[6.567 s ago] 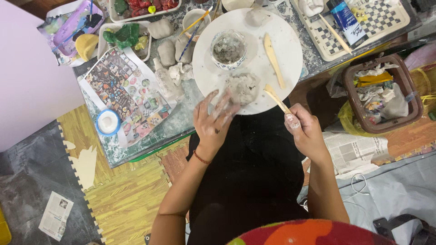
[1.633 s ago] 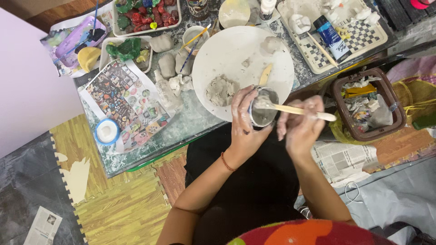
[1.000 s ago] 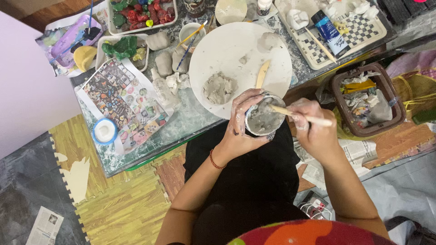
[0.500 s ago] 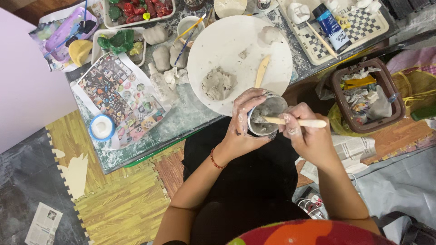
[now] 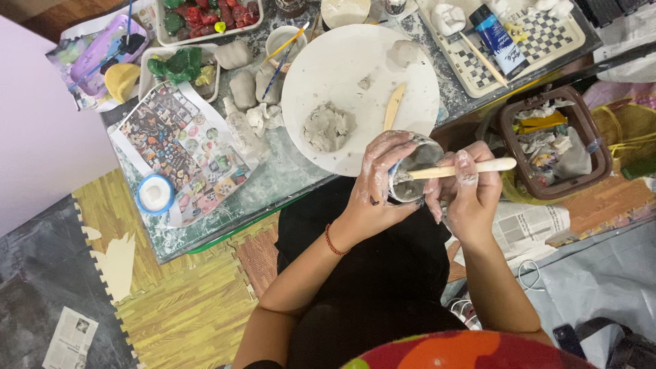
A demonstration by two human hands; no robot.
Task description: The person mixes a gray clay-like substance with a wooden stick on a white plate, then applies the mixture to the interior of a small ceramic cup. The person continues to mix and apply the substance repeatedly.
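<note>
My left hand [image 5: 372, 184], smeared with grey clay, is wrapped around a small clay-coated cup [image 5: 414, 169] held over my lap at the table's near edge. My right hand [image 5: 468, 195] grips a pale wooden stick [image 5: 459, 168] lying sideways, its tip inside the cup. Just beyond the cup lies a round white board [image 5: 342, 65]. On the board rest a lump of grey clay [image 5: 328, 126], a second wooden tool [image 5: 394, 106] and a smaller clay ball [image 5: 403, 52].
On the table are grey clay figures [image 5: 244, 87], a white cup with brushes [image 5: 285, 42], trays of coloured pieces [image 5: 205, 17], a picture sheet [image 5: 181, 154], a tape roll [image 5: 155, 194] and a checkered tray with a blue bottle [image 5: 497, 39]. A brown bin [image 5: 555, 147] stands at the right.
The cup and both hands have stayed near the table's edge. The stick has shifted slightly inside the cup. Much earlier, my hands were at the clay lump on the board.
</note>
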